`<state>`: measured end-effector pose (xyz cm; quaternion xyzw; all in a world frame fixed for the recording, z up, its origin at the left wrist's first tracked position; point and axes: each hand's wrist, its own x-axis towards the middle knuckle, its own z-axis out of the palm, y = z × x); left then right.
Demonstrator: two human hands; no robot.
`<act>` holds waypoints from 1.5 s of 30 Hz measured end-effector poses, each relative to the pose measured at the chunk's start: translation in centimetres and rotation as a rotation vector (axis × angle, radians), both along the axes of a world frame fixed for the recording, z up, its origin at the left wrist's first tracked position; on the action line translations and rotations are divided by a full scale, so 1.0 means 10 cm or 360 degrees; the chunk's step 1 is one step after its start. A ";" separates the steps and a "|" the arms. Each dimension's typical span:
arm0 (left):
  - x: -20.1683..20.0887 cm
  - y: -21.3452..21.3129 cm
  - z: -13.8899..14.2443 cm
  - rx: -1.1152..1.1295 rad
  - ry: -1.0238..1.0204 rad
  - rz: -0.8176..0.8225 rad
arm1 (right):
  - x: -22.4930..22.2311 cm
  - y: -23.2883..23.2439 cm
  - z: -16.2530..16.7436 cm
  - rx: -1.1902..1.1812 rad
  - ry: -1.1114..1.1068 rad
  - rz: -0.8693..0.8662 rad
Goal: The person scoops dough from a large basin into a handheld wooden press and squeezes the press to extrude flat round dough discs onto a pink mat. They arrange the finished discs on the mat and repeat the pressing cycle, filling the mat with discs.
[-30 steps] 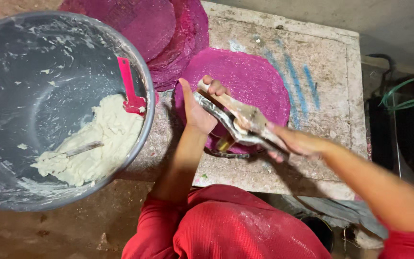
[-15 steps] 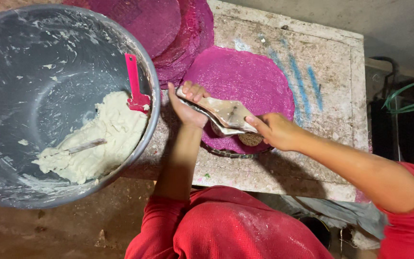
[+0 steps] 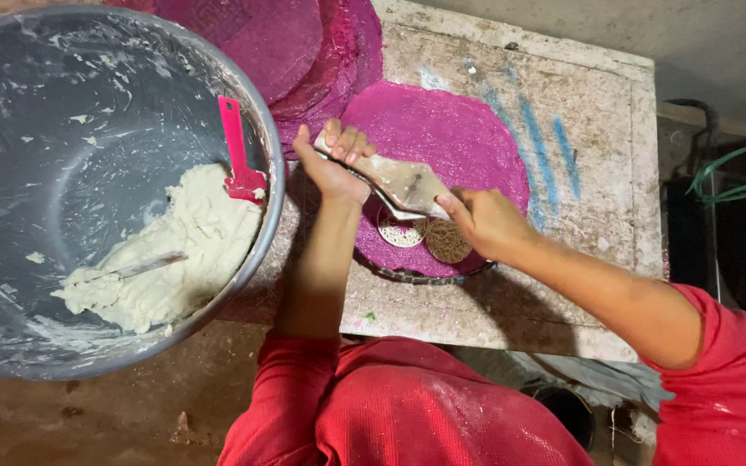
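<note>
Press (image 3: 399,185) clamped by left hand (image 3: 334,164) and right hand (image 3: 481,220); underside hidden; handles shut since earlier.

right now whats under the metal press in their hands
Under the flat metal press lie two small round noodle coils on the pink round mat. Whatever sits directly beneath the press is covered.

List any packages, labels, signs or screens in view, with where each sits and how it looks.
None in view. The nearest to markings are blue painted streaks on the worn table top, right of the round pink mat; they form no label or sign.
</note>
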<state>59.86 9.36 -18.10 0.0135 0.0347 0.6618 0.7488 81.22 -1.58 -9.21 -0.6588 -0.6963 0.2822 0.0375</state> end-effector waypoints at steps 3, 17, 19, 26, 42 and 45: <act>-0.05 -0.09 -0.04 -0.0086 0.0037 -0.0018 | -0.01 -0.05 -0.02 -0.0070 0.0113 0.0002; 0.20 -0.02 0.06 -0.0375 0.0150 0.0055 | 0.17 -0.03 0.08 0.0201 0.0092 0.0111; 0.23 -0.03 0.08 -0.0453 0.0161 0.0072 | 0.20 -0.02 0.06 0.0136 -0.0008 0.0107; 0.11 -0.04 0.15 -0.0196 0.0195 -0.0155 | 0.24 0.04 -0.06 0.0203 0.0140 0.0013; -0.06 -1.18 -0.55 0.0615 0.3393 -0.0088 | 0.60 -0.25 -0.54 0.0463 0.1054 -0.0426; 0.00 -1.15 -0.43 0.1156 0.3626 0.0111 | 0.70 -0.42 -0.63 0.0595 0.1174 -0.0512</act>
